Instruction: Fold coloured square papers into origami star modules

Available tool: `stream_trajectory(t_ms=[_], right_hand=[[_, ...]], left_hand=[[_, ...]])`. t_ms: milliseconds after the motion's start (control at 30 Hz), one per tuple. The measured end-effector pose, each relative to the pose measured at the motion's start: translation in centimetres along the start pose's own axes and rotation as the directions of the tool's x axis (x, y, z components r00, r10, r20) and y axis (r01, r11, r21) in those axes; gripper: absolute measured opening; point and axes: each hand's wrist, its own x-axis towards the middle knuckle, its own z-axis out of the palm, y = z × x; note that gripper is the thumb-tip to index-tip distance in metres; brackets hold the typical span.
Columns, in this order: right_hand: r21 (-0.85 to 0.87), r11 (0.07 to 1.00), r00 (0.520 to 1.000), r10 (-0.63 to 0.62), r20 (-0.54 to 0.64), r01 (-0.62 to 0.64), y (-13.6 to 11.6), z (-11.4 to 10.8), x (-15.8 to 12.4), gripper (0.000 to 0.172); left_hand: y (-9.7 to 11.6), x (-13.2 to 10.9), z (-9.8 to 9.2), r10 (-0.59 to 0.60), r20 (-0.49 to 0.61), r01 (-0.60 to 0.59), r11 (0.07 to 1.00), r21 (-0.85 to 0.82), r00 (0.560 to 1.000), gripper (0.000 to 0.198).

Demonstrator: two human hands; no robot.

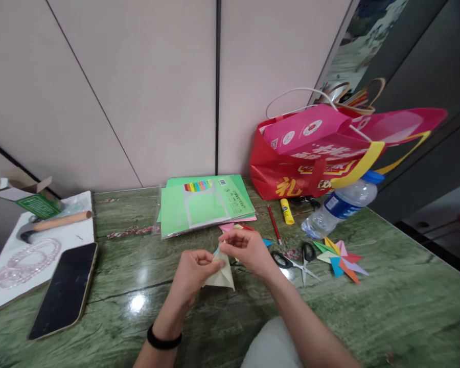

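Note:
Between my two hands is a piece of cream folded paper [223, 278], held just above the green marbled table. My left hand [196, 270] pinches its left side between thumb and fingers. At the paper's upper tip, my right hand [246, 249] has its thumb and fingertips closed on it. Part of the paper is hidden behind the fingers. Behind my hands lie pink and blue paper pieces [227, 227], partly covered. Black-handled scissors [297, 263] rest with their blades spread to the right of my right hand. Further right is a many-coloured folded paper star [340, 259].
A green paper pack [199, 207] lies behind my hands. A red pencil [274, 225], a yellow glue stick [286, 211], a tilted water bottle [339, 204] and a red gift bag [291, 163] are to the right. A phone [65, 291] and a wooden-handled tool [61, 222] lie left.

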Motion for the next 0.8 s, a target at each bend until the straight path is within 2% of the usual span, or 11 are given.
stream_trajectory(t_ms=[200,433,600,800], right_hand=[[0.032,0.999,1.0,0.011,0.008,-0.011,0.02,-0.01,0.13,0.025],[0.024,0.998,0.995,0.048,0.083,-0.05,-0.31,-0.01,0.09,0.029],[-0.04,0.999,0.999,0.014,0.029,-0.012,-0.26,0.24,0.1,0.032],[-0.038,0.999,1.0,0.006,-0.011,-0.006,-0.16,0.58,-0.15,0.035]], left_hand=[[-0.36,0.17,-0.13,0.018,0.019,-0.018,1.0,0.001,1.0,0.024],[-0.17,0.17,-0.29,0.016,0.02,-0.016,1.0,0.026,1.0,0.026],[0.13,-0.04,-0.15,0.02,0.018,-0.02,0.999,0.037,1.0,0.026],[0.28,-0.18,-0.16,0.095,0.101,-0.097,0.995,0.016,0.99,0.026]])
